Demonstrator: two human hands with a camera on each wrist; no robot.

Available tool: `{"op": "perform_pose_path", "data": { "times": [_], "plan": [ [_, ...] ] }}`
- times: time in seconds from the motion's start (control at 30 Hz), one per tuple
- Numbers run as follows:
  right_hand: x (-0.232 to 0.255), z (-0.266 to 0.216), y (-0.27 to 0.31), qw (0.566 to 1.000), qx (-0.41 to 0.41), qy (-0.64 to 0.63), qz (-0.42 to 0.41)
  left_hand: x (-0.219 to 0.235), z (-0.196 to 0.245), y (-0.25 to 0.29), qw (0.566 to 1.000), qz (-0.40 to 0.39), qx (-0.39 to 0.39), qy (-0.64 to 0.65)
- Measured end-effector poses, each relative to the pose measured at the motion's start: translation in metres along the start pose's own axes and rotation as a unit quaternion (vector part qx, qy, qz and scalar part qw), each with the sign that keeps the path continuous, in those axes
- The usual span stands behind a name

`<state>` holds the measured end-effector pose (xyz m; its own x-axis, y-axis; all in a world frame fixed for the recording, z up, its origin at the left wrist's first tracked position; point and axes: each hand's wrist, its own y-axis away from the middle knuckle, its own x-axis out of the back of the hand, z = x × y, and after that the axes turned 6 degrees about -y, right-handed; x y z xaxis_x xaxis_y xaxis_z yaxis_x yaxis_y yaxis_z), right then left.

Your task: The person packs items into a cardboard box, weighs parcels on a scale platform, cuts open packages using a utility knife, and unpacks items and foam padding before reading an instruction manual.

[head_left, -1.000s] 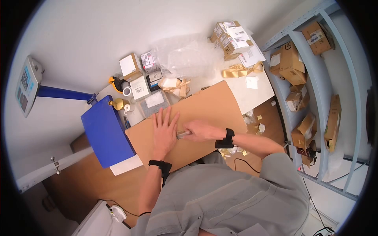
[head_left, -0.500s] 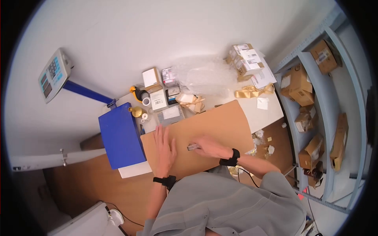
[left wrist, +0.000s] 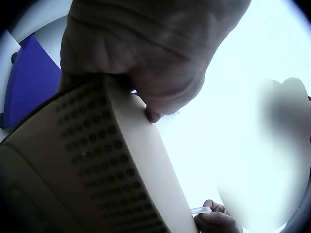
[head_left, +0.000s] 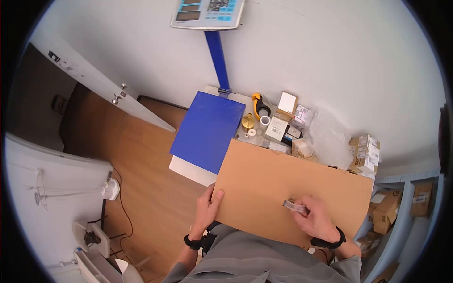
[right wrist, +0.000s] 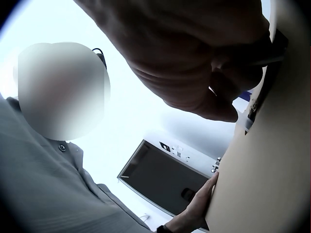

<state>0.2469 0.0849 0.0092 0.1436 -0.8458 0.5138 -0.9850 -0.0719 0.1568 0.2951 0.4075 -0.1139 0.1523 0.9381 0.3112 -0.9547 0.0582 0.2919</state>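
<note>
A large brown cardboard box [head_left: 264, 174] fills the middle of the head view, its broad face up. Rows of dark dots mark its side in the left wrist view. My left hand [head_left: 207, 207] grips its left edge, thumb on the top face and fingers round the side. My right hand [head_left: 315, 218] grips a pale plastic strip handle [head_left: 295, 206] right of the middle of that face. Beside the strip, a small dark slot with a rough edge [right wrist: 251, 114] shows in the right wrist view.
Left of the box stands a platform scale [head_left: 207, 129] with a blue plate and post. Behind lie small boxes [head_left: 276, 127], a tape roll [head_left: 265, 121] and bubble wrap [head_left: 330, 137]. Shelves with cartons [head_left: 388, 207] stand at the right, an open door [head_left: 111, 89] at the left.
My left hand has gone from lying flat on the box's face to gripping its left edge. The right hand keeps hold of the strip. The head view has swung left, and the box appears larger.
</note>
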Motion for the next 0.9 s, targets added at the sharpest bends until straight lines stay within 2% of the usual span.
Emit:
{"op": "perform_pose_path", "data": {
  "times": [0.03,0.1,0.23,0.3,0.37,0.43,0.47,0.5,0.57,0.67,0.83,0.9],
  "plan": [
    [0.001,-0.01,-0.004,1.0,0.007,0.009,-0.007,0.009,0.007,0.002,1.0,0.0,-0.007,0.006],
    [0.001,-0.031,-0.012,0.999,-0.032,-0.007,0.002,0.029,0.018,0.005,1.0,0.004,-0.017,0.021],
    [-0.024,-0.092,-0.061,0.998,0.016,0.051,-0.022,0.095,0.029,0.007,0.998,0.048,-0.013,0.049],
    [-0.053,-0.119,-0.095,0.986,0.136,0.064,-0.067,0.131,0.033,0.01,0.992,0.111,-0.011,0.058],
    [-0.088,-0.141,-0.129,0.982,0.144,0.041,-0.111,0.169,0.031,0.012,0.983,0.168,-0.005,0.074],
    [-0.127,-0.156,-0.165,0.973,0.201,0.011,-0.111,0.204,0.026,0.009,0.974,0.215,0.002,0.071],
    [-0.145,-0.164,-0.186,0.972,0.198,-0.01,-0.122,0.219,0.024,0.004,0.968,0.243,0.0,0.065],
    [-0.163,-0.17,-0.205,0.971,0.197,-0.031,-0.134,0.236,0.016,-0.002,0.97,0.235,-0.006,0.061],
    [-0.201,-0.167,-0.244,0.966,0.218,-0.073,-0.122,0.27,-0.007,-0.023,0.961,0.275,0.014,0.027],
    [-0.239,-0.157,-0.288,0.965,0.194,-0.112,-0.135,0.304,-0.033,-0.063,0.958,0.285,0.0,-0.012],
    [-0.282,-0.128,-0.351,0.97,0.185,-0.1,-0.12,0.321,-0.053,-0.115,0.961,0.271,0.011,-0.049],
    [-0.286,-0.129,-0.37,0.972,0.189,-0.077,-0.116,0.323,-0.066,-0.131,0.962,0.271,0.036,0.023]
  ]
}}
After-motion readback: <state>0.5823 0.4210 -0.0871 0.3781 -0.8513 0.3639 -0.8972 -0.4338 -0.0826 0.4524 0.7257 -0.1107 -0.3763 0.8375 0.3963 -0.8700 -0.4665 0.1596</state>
